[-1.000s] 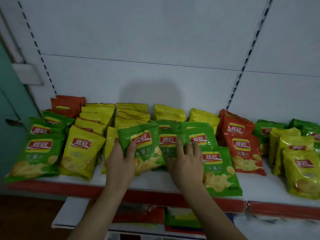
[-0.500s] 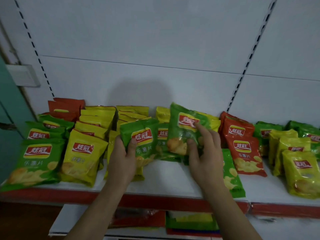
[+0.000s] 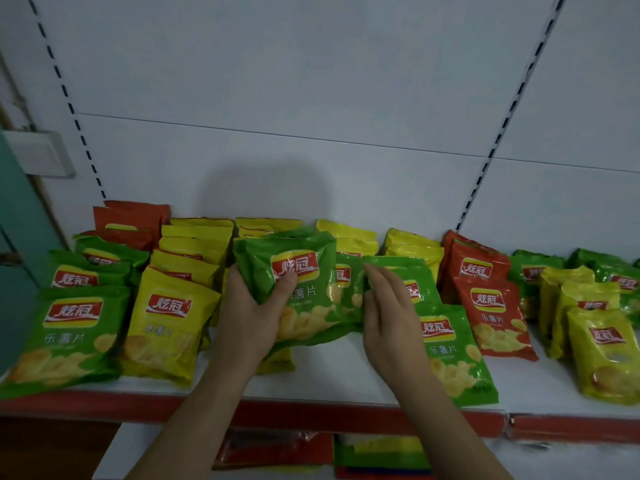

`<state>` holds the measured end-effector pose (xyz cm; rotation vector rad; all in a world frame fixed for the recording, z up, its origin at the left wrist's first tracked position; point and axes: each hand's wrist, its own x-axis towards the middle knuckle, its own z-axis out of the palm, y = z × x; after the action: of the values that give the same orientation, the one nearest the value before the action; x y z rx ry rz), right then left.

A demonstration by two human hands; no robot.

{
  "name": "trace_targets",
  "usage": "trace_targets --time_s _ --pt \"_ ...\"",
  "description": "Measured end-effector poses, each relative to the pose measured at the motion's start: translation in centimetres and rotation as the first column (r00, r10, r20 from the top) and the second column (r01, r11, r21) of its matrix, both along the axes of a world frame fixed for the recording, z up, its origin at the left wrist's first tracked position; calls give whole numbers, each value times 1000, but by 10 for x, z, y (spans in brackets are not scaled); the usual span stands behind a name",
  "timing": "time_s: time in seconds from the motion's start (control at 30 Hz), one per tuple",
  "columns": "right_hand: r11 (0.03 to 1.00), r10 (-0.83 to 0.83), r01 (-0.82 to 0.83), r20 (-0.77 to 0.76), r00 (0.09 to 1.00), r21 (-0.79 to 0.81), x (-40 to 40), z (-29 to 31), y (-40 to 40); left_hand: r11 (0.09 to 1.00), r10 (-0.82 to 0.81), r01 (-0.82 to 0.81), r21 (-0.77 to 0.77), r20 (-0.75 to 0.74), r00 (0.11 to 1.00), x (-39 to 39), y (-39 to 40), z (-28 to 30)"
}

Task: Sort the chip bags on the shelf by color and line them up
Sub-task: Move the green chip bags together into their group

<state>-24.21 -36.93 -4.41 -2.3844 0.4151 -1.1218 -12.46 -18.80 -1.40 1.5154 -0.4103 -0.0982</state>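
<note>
My left hand (image 3: 254,310) grips a small stack of green chip bags (image 3: 298,271), held upright at the shelf's middle. My right hand (image 3: 389,320) is flat against the stack's right edge, fingers straight, holding nothing; its fingertips lie over another green bag (image 3: 412,271) standing behind. One more green bag (image 3: 457,358) lies flat beside my right wrist. Green bags (image 3: 72,327) stand at the far left, with yellow bags (image 3: 166,323) in rows next to them. Red bags (image 3: 491,306) are right of centre, and a few red ones (image 3: 131,216) are at the back left.
Mixed yellow bags (image 3: 602,348) and green bags (image 3: 540,268) crowd the right end. The white shelf (image 3: 322,372) has a red front edge (image 3: 311,415). A lower shelf (image 3: 377,455) holds more bags. A white slotted back panel (image 3: 311,98) rises behind; a teal door (image 3: 20,237) is at left.
My right hand brought a green bag leftwards onto the stack in my left hand and let it go. The left hand lifted the stack slightly.
</note>
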Motion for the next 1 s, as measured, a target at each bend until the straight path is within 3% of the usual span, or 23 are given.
trace_targets --time_s 0.07,0.17,0.3,0.5,0.73,1.0 --pt "978 -151 122 -171 974 -167 16 -13 -21 1000 21 -21 12 2 1000 6 9 0" --pt "932 -260 119 -404 877 -343 42 -21 -38 998 53 -54 28 23 998 7 16 3" --pt "902 -301 68 -509 806 -426 67 -13 -51 995 72 -73 63 14 997 8 22 1" --pt "828 -306 15 -428 851 -561 74 -7 -56 992 73 -76 96 29 997 9 23 -3" --pt "844 -291 -57 -544 787 -534 80 -4 -62 994 43 -47 95 40 998 8 22 -8" --pt "915 -164 42 -273 948 -402 77 14 -58 995 39 -43 93 41 998 10 23 -12"
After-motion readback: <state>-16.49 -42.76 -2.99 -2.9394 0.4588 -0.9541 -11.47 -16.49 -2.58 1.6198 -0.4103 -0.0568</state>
